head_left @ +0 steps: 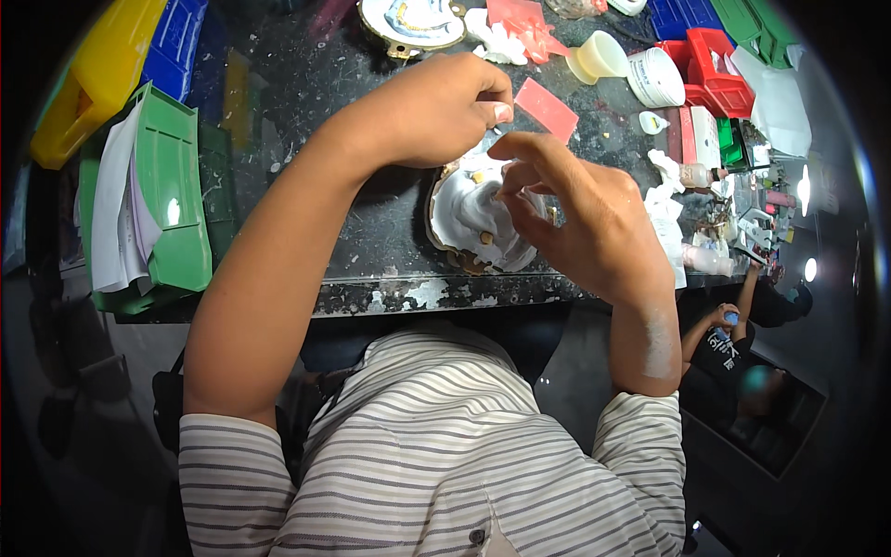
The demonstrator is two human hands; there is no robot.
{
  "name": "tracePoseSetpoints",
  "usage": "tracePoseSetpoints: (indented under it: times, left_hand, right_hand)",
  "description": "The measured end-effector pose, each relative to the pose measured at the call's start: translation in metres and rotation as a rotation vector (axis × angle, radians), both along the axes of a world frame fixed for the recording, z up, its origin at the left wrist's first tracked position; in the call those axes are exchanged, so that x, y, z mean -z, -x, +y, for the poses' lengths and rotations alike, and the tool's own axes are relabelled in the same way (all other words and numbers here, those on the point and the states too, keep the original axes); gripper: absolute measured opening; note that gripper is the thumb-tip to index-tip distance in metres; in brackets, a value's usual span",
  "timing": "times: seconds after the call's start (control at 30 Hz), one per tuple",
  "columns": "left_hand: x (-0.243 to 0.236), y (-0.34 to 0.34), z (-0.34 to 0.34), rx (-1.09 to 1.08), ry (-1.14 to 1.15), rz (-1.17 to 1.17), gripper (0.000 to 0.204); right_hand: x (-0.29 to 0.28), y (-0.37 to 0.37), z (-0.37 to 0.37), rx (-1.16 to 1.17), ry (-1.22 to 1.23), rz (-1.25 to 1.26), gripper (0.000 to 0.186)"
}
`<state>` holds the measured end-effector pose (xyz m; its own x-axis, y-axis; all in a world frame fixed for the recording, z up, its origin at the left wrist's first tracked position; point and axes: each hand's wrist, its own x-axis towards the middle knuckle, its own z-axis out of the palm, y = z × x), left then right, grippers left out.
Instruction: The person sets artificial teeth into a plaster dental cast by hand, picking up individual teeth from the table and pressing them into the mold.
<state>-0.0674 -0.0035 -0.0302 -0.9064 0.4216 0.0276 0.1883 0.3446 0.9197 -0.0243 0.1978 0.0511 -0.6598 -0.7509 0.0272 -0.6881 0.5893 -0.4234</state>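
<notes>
In front of me on the dark workbench (pixel 371 260) lies a round metal-edged mould filled with white plaster (pixel 464 218), with a few small tan pieces on its surface. My left hand (pixel 441 107) is curled above the mould's far left edge, thumb against the fingers; what it holds, if anything, is hidden. Over the right part of the plaster, my right hand (pixel 589 213) has its fingers bent together in a pinch. Anything between those fingertips is too small to make out. A flat pink-red slab (pixel 546 110) lies just beyond my hands.
At the far side lie a second plaster-filled mould (pixel 413 23), crumpled red sheet (pixel 524 28), a pale cup (pixel 599 58) and a white tub (pixel 655 78). Green bins (pixel 181 204) flank the left; red bins (pixel 719 74) stand far right. Another person (pixel 719 357) is at right.
</notes>
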Motion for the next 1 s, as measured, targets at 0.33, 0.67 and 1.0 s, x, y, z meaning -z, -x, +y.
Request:
tracePoseSetpoints:
  times: [0.33, 0.67, 1.0]
  left_hand:
    - [-0.002, -0.001, 0.0, -0.04, 0.041, 0.064, 0.019]
    - [0.001, 0.001, 0.001, -0.017, -0.043, 0.013, 0.014]
    - [0.005, 0.0, -0.006, 0.035, -0.061, 0.048, 0.014]
  right_hand:
    - [0.002, 0.003, -0.006, -0.112, -0.035, 0.092, 0.039]
    - [-0.011, 0.015, -0.012, -0.105, -0.204, 0.044, 0.041]
    - [-0.016, 0.021, -0.028, -0.184, -0.328, 0.036, 0.029]
